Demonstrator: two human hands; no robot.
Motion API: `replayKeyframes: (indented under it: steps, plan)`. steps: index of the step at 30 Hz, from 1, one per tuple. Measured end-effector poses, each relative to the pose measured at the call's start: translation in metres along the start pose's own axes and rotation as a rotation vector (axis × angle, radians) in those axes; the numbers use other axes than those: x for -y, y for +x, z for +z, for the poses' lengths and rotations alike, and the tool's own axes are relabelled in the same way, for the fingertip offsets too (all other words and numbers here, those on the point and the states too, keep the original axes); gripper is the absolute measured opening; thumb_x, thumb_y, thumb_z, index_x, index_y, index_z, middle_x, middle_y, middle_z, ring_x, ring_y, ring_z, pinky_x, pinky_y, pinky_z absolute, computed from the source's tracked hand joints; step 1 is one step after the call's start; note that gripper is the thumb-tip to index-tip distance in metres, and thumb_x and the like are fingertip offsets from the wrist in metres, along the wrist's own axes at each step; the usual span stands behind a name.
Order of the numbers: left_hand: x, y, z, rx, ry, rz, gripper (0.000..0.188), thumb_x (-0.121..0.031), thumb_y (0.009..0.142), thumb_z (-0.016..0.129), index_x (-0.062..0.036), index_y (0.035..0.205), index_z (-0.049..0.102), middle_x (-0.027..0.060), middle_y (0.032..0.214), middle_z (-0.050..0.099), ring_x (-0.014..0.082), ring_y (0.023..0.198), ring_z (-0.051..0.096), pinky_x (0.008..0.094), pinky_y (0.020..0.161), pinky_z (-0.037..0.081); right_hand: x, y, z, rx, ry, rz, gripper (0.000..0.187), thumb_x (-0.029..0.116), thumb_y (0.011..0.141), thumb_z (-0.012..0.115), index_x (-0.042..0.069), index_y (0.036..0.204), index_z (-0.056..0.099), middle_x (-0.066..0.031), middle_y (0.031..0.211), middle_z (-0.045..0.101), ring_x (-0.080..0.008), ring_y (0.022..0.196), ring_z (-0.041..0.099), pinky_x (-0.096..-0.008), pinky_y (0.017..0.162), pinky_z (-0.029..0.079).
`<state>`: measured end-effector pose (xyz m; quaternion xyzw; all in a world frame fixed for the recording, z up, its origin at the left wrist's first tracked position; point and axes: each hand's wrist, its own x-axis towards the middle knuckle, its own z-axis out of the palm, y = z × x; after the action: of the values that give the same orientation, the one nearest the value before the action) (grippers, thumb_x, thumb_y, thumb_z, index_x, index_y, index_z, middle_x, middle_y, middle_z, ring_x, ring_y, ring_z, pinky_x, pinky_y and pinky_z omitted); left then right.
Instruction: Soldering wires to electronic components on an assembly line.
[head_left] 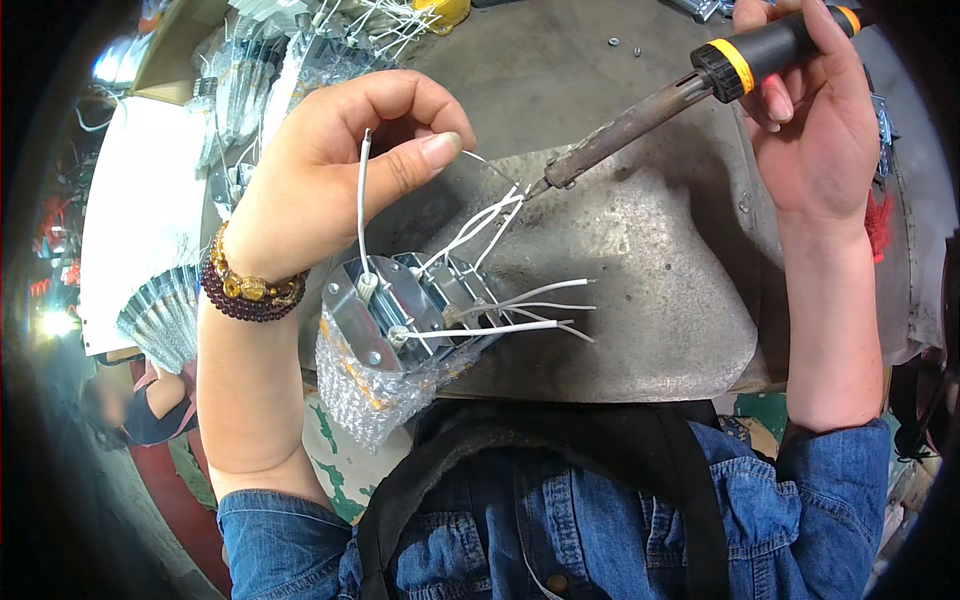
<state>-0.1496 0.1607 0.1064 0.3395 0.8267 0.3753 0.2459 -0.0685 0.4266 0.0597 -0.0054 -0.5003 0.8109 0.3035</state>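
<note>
My right hand point(815, 140) grips the black-and-yellow handle of a soldering iron point(640, 122), which slants down to the left. Its tip meets the ends of several white wires point(478, 222) bunched together. My left hand point(345, 165) is closed, thumb and forefinger pinching a thin solder wire point(490, 163) that reaches toward the same spot. Below stands a silvery metal assembly point(385, 305), partly wrapped in bubble wrap point(365, 395). One white wire point(362, 200) rises from it in front of my left hand; other white wires point(535, 327) stick out to the right.
Under the iron's tip lies a worn metal sheet point(640, 290) on the workbench. Similar assemblies in bubble wrap point(240, 80) crowd the back left, with more point(165, 310) at the left edge. Small metal nuts point(638, 52) and a yellow object point(448, 12) lie at the back.
</note>
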Motion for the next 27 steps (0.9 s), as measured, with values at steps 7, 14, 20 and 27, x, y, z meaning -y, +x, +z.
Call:
replayKeyframes:
  steps: [7,14,20,27]
  plan:
    - [0.002,0.000,0.002,0.012,0.000,-0.008,0.016,-0.015,0.094,0.067,-0.0026,0.103,0.064,-0.0027,0.096,0.060,0.0054,0.091,0.054,0.0215,0.083,0.044,0.000,-0.001,0.002,-0.017,-0.027,-0.012,0.022,0.037,0.100,0.051,0.015,0.098,0.055,-0.0043,0.078,0.065,-0.0063,0.042,0.045,-0.0185,0.040,0.035]
    - [0.003,0.002,0.002,0.007,0.007,-0.006,0.016,-0.015,0.094,0.067,-0.0027,0.103,0.064,-0.0029,0.097,0.060,0.0056,0.092,0.054,0.0219,0.084,0.044,-0.008,0.011,-0.015,-0.005,0.032,0.014,0.022,0.036,0.100,0.051,0.015,0.098,0.054,-0.0047,0.077,0.065,-0.0062,0.042,0.044,-0.0184,0.040,0.035]
    - [0.008,0.003,0.003,-0.002,-0.022,0.016,0.015,-0.014,0.095,0.066,-0.0020,0.103,0.063,-0.0026,0.096,0.060,0.0060,0.091,0.054,0.0224,0.084,0.044,-0.002,0.005,-0.004,-0.006,0.034,0.022,0.021,0.036,0.101,0.049,0.015,0.098,0.053,-0.0044,0.076,0.064,-0.0063,0.042,0.044,-0.0186,0.040,0.035]
    - [0.010,0.001,0.004,-0.005,-0.059,-0.055,0.014,-0.013,0.094,0.067,-0.0033,0.103,0.063,-0.0047,0.094,0.059,0.0034,0.086,0.052,0.0197,0.076,0.042,-0.001,0.001,0.000,-0.042,-0.009,0.029,0.022,0.035,0.101,0.048,0.014,0.098,0.054,-0.0060,0.077,0.062,-0.0075,0.044,0.045,-0.0202,0.043,0.036]
